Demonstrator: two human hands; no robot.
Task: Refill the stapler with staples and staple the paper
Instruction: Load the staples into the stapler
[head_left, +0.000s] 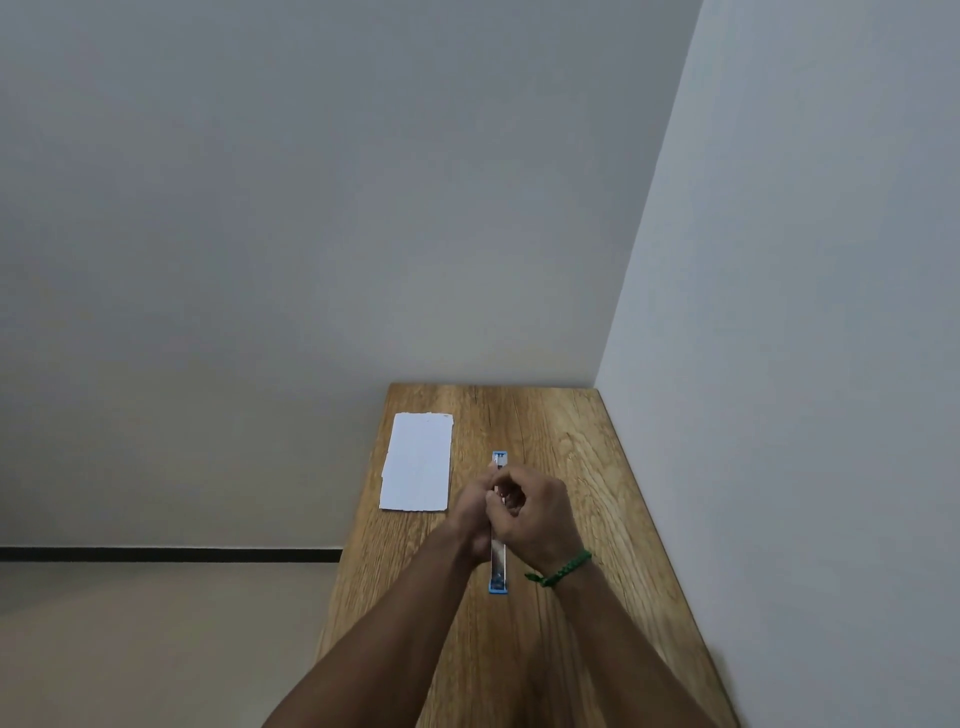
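A blue stapler (498, 569) lies opened out flat on the wooden table (571, 447), its metal channel running away from me. Both hands meet over its middle and hide that part. My left hand (474, 512) grips the stapler's left side, fingers pointing along it. My right hand (543, 514), with a green band at the wrist, has its fingers curled and pinched over the channel on a small pale sliver that looks like a strip of staples. A white sheet of paper (416, 462) lies flat to the left of the stapler, apart from both hands.
The table is narrow. Its right edge runs along a grey wall (779, 364) and its far edge meets another wall. The left edge drops off to the floor (156, 649). Bare wood shows beyond the stapler and near me.
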